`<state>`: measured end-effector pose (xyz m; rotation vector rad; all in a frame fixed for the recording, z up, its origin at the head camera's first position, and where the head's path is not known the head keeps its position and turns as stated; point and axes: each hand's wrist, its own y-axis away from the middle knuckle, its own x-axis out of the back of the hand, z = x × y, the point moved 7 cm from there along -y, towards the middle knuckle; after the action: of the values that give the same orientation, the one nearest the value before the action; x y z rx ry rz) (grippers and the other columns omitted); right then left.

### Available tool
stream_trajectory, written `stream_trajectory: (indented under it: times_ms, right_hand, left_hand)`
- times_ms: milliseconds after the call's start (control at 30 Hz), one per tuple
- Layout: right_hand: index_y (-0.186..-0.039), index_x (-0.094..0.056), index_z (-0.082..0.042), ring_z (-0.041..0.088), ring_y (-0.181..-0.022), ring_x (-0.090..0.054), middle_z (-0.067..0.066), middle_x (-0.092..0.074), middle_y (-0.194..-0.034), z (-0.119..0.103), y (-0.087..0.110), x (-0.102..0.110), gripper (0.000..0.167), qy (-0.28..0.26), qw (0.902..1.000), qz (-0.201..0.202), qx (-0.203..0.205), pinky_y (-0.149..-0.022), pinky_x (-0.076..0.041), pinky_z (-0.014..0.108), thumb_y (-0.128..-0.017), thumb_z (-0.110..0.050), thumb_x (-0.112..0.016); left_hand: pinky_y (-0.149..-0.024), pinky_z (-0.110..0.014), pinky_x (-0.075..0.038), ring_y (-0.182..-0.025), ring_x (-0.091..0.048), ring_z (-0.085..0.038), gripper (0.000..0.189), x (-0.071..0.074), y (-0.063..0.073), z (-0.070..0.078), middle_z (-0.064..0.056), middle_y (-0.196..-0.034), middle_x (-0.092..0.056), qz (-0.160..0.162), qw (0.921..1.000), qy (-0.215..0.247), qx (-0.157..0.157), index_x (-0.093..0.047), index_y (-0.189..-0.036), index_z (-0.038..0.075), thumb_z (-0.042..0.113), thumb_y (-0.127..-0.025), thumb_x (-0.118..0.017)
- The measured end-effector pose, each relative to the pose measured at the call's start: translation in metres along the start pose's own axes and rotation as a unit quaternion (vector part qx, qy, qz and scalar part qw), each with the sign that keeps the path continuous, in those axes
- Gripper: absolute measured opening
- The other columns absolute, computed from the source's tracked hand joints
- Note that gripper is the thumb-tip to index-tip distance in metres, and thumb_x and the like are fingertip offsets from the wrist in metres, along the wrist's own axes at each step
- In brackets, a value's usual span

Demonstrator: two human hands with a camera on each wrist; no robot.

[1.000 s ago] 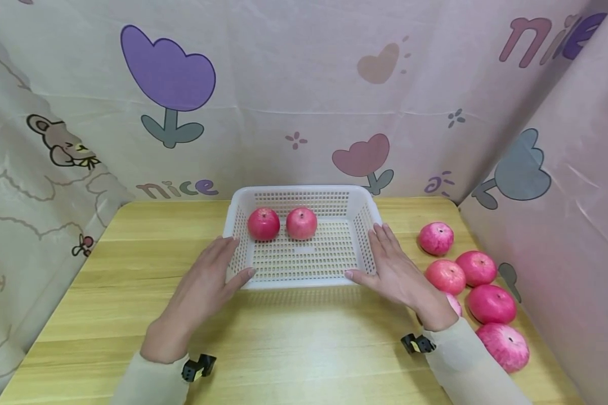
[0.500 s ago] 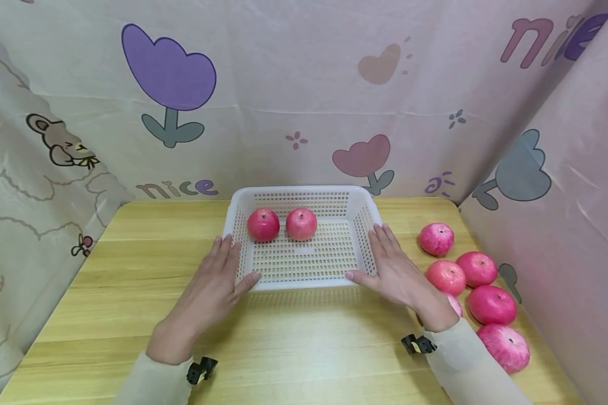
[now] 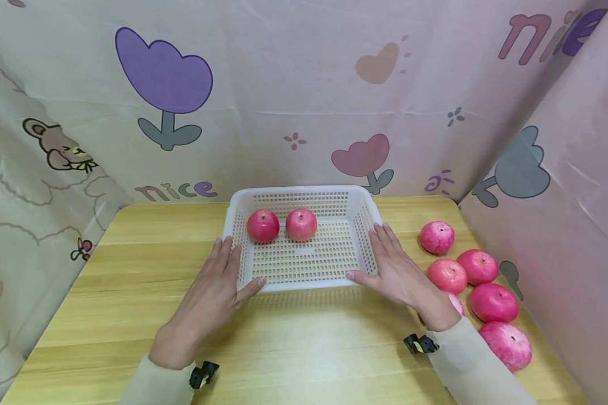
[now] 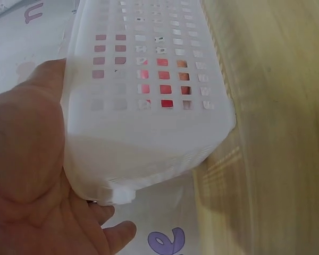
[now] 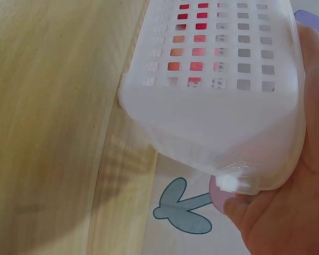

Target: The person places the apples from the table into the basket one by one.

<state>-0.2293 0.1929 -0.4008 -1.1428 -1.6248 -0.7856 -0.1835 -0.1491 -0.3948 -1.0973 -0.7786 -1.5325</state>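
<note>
A white perforated plastic basket point(image 3: 309, 260) stands on the wooden table, with two red-pink apples point(image 3: 263, 226) side by side at its back left. My left hand point(image 3: 208, 292) lies along the basket's left side, its fingers nearly straight and its thumb across the front corner of the rim. At the right front corner my right hand point(image 3: 397, 270) touches the rim in much the same way, thumb spread from the fingers. Both wrist views show the palms against the rim, with fingertips of the left hand point(image 4: 37, 159) and right hand point(image 5: 287, 207) past the basket's end.
Several pink-red apples point(image 3: 478, 267) lie on the right of the table point(image 3: 132, 270), one partly hidden behind the right forearm. A printed curtain point(image 3: 284, 67) encloses the back and sides, close behind the basket.
The left hand has slid slightly right along the basket, its thumb farther over the front rim. The right hand, basket and apples have hardly moved; the head view has shifted slightly.
</note>
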Motion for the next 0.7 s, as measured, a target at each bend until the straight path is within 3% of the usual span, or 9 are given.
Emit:
stream_trajectory:
  times_ms: [700]
  right_hand:
    - [-0.165,-0.022,0.005,0.042,-0.163,-0.010,0.026,-0.014,-0.174,-0.0038,0.0018,0.0076,0.121,0.014,0.9997,0.012,-0.014,-0.128,-0.024,0.060,-0.089,-0.085,-0.055]
  left_hand:
    - [-0.126,-0.064,-0.020,-0.163,-0.002,-0.046,0.103,-0.0022,-0.0013,-0.0024,-0.028,-0.174,-0.006,0.011,0.9999,0.007,0.005,-0.022,-0.164,-0.007,0.072,-0.103,-0.045]
